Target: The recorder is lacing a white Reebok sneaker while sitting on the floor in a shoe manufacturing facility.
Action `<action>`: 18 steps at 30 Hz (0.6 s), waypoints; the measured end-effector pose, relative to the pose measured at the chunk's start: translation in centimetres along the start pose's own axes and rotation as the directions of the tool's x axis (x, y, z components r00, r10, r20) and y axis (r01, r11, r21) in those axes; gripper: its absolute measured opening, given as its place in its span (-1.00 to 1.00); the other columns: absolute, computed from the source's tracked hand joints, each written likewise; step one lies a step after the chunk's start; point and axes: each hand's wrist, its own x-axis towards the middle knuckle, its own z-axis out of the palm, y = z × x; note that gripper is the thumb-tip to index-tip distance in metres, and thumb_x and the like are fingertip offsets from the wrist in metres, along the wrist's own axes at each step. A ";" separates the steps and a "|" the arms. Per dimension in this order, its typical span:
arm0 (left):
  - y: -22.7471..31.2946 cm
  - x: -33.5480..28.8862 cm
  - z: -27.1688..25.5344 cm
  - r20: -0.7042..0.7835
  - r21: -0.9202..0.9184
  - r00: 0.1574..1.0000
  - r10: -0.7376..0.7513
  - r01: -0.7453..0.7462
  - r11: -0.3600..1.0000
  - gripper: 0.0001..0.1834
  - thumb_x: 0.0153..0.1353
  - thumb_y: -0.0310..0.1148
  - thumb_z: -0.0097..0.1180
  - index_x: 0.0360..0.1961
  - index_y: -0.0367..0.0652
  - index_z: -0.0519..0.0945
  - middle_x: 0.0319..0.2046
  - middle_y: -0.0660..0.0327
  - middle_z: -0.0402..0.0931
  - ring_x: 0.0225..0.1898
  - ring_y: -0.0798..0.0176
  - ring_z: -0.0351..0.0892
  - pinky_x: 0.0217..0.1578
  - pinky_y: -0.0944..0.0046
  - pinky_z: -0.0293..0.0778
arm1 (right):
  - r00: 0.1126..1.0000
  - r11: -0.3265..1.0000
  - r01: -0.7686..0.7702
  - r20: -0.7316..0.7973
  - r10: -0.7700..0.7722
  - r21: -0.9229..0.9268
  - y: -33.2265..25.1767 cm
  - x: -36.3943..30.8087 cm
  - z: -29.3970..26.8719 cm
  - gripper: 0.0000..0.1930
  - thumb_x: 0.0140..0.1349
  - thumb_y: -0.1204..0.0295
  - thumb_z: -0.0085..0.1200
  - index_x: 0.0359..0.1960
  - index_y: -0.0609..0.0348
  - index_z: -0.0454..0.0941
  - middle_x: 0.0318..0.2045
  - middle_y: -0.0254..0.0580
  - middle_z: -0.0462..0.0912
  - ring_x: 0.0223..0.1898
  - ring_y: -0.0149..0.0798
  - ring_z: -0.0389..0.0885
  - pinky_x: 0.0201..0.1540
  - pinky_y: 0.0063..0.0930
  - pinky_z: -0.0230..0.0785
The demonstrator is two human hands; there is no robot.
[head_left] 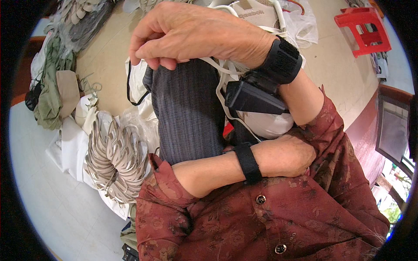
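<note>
My right hand (187,37) reaches across the top of the view, thumb and fingers pressed together in a pinch; what lies between them is too small to make out. A loop of black cord (129,82) hangs just below its fingertips. White laces or strips (222,82) run beneath the right wrist, beside a white and beige shoe part (257,13). Lower down, my left hand (287,154) is curled closed near the right sleeve, its fingertips hidden. Next to it a rounded white piece (265,125) rests beyond my dark-trousered knee (187,108).
A ring-shaped bundle of beige and white cut pieces (115,163) lies at left on white material. Green cloth (50,87) and plastic-wrapped pieces (89,26) are farther back. A red plastic stool (363,30) stands at far right. A black device (254,98) is strapped to my right wrist.
</note>
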 end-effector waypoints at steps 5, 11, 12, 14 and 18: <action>-0.4 -0.2 0.4 -0.053 0.010 0.998 0.046 -0.046 0.999 -0.76 0.20 -0.27 0.10 -0.34 -0.28 0.49 -0.36 -0.03 0.55 -0.26 -0.13 0.60 -0.21 -0.01 0.48 | 1.000 0.999 0.022 -0.008 -0.023 -0.039 -0.1 -0.1 0.0 -0.74 0.16 0.30 0.14 -0.34 0.29 0.69 -0.57 -0.33 0.63 -0.56 -0.46 0.56 -0.52 -0.55 0.35; -0.8 -0.3 1.1 -0.134 0.038 0.986 0.100 -0.095 0.995 -0.76 0.21 -0.27 0.09 -0.33 -0.27 0.48 -0.36 -0.03 0.53 -0.27 -0.13 0.59 -0.20 0.00 0.47 | 1.000 0.999 0.026 -0.006 -0.026 -0.028 0.1 -0.1 0.0 -0.73 0.17 0.28 0.13 -0.33 0.28 0.69 -0.58 -0.33 0.62 -0.56 -0.46 0.56 -0.52 -0.54 0.35; -0.8 -0.3 1.1 -0.133 0.025 0.986 0.097 -0.095 0.995 -0.76 0.21 -0.27 0.09 -0.33 -0.28 0.48 -0.36 -0.03 0.53 -0.27 -0.13 0.59 -0.20 0.00 0.47 | 1.000 0.999 0.027 0.001 -0.027 -0.023 0.2 -0.1 -0.1 -0.72 0.17 0.28 0.13 -0.32 0.28 0.70 -0.58 -0.34 0.62 -0.56 -0.46 0.56 -0.52 -0.55 0.35; -0.7 -0.1 0.9 -0.093 0.027 0.993 0.077 -0.075 0.997 -0.76 0.21 -0.27 0.09 -0.32 -0.27 0.48 -0.36 -0.03 0.53 -0.27 -0.13 0.59 -0.20 0.00 0.47 | 1.000 1.000 0.023 -0.002 -0.023 -0.019 0.0 -0.1 0.0 -0.72 0.17 0.28 0.13 -0.32 0.28 0.70 -0.58 -0.33 0.62 -0.56 -0.46 0.55 -0.52 -0.55 0.35; -0.7 -0.2 1.0 -0.075 0.027 0.995 0.066 -0.064 0.998 -0.75 0.21 -0.26 0.10 -0.31 -0.27 0.47 -0.37 -0.02 0.52 -0.28 -0.12 0.59 -0.21 0.00 0.47 | 1.000 1.000 0.022 -0.006 -0.022 -0.009 0.1 -0.1 0.1 -0.72 0.16 0.28 0.13 -0.32 0.28 0.70 -0.58 -0.32 0.62 -0.57 -0.46 0.55 -0.52 -0.55 0.34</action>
